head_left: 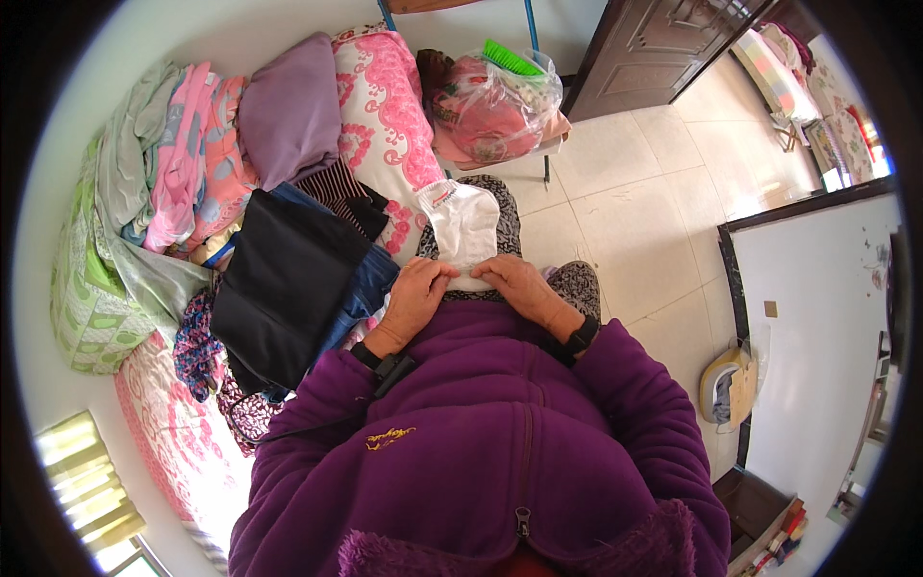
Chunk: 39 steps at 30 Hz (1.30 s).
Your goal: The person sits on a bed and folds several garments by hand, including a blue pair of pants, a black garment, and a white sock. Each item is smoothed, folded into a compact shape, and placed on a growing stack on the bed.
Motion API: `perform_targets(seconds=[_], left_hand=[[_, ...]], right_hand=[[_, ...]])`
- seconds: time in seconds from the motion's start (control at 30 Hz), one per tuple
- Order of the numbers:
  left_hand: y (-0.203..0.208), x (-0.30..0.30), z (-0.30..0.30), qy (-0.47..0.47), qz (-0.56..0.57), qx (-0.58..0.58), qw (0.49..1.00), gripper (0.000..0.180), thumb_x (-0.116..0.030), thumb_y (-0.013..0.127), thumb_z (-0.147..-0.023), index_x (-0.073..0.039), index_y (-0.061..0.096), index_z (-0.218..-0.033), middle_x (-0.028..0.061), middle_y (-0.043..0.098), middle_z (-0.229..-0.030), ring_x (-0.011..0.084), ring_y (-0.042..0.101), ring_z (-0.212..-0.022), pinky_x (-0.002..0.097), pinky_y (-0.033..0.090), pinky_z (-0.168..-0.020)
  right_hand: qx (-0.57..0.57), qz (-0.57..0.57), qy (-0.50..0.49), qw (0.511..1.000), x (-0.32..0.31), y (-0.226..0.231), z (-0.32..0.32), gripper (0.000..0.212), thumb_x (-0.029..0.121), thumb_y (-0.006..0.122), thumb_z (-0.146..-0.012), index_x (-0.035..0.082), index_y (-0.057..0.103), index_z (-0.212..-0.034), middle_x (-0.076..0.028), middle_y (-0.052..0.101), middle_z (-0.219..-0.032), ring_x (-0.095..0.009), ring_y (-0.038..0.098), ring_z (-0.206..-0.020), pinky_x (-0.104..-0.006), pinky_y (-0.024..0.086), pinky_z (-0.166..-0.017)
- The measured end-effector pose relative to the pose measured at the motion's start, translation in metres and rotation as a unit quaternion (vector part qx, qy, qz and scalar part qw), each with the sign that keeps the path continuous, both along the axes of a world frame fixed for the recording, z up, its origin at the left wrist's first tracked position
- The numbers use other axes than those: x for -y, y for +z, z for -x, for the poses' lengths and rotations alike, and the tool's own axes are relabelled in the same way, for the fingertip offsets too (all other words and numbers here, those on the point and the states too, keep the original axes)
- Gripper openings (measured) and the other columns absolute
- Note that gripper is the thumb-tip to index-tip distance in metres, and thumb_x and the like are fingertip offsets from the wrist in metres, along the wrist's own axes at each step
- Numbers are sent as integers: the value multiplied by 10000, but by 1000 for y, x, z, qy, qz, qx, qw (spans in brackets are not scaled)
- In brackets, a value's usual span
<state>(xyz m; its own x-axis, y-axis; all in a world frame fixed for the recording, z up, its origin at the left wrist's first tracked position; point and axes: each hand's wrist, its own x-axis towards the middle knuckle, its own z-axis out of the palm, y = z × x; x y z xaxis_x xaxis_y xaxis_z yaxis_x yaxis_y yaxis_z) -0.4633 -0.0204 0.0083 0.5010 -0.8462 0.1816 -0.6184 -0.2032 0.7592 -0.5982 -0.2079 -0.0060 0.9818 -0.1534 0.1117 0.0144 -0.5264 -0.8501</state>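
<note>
A white sock [464, 226] lies spread over my patterned trouser leg [510, 212], with small red and dark print at its far left corner. My left hand [418, 296] pinches the left side of its near edge between thumb and fingers. At the right side of that same edge, my right hand [524, 288] pinches the fabric too. Both hands sit close together over my lap, with dark bands around the wrists.
On the bed left of me, folded black cloth [279, 279] rests on blue jeans [363, 298]. Beyond are a purple folded cloth [291, 111] and piled clothes [183, 163]. A chair holds a plastic bag [495, 106] with a green brush [512, 58]. Ahead right is a brown door [654, 58].
</note>
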Motion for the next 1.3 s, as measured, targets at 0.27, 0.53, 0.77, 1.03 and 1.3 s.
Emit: perform_targets(seconds=[0.27, 0.53, 0.77, 1.03, 1.3], left_hand=[[17, 0, 1, -26, -45, 72, 996, 148, -142, 692, -842, -80, 689, -977, 70, 573, -836, 273, 560, -893, 369, 472, -806], [6, 0, -6, -16, -25, 15, 999, 151, -133, 715, -855, -50, 694, -978, 70, 565, -830, 243, 556, -825, 324, 454, -761], [-4, 0, -10, 25, -46, -77, 996, 178, -196, 663, -905, -24, 670, -946, 91, 606, -880, 254, 578, -866, 334, 450, -783], [-3, 19, -11, 72, -101, -22, 992, 203, -223, 670, -846, -41, 581, -825, 101, 572, -841, 311, 561, -858, 410, 460, -780], [20, 34, -15, 1, 24, 260, 965, 190, -78, 684, -756, -55, 622, -935, 76, 615, -996, 289, 587, -989, 391, 484, -867]], right_hand=[[-33, -51, 15, 998, 5, 8, 8, 251, 117, 715, -841, 48, 651, -1073, -101, 553, -1076, -265, 554, -909, -360, 475, -844], [37, -35, -4, 999, 11, -10, 5, 165, 88, 682, -864, 22, 648, -1011, -92, 560, -1135, -265, 584, -1032, -334, 473, -897], [-43, -64, -19, 997, 14, -5, 2, 147, 148, 657, -907, 9, 625, -946, -104, 588, -990, -265, 593, -929, -340, 477, -831], [-160, -58, -88, 981, 15, 4, -11, 328, 313, 655, -907, -11, 643, -855, -165, 609, -904, -329, 600, -886, -401, 464, -792], [-185, -183, -160, 952, 21, -17, -8, 271, 266, 705, -889, -2, 672, -899, -93, 653, -846, -179, 614, -716, -328, 496, -665]])
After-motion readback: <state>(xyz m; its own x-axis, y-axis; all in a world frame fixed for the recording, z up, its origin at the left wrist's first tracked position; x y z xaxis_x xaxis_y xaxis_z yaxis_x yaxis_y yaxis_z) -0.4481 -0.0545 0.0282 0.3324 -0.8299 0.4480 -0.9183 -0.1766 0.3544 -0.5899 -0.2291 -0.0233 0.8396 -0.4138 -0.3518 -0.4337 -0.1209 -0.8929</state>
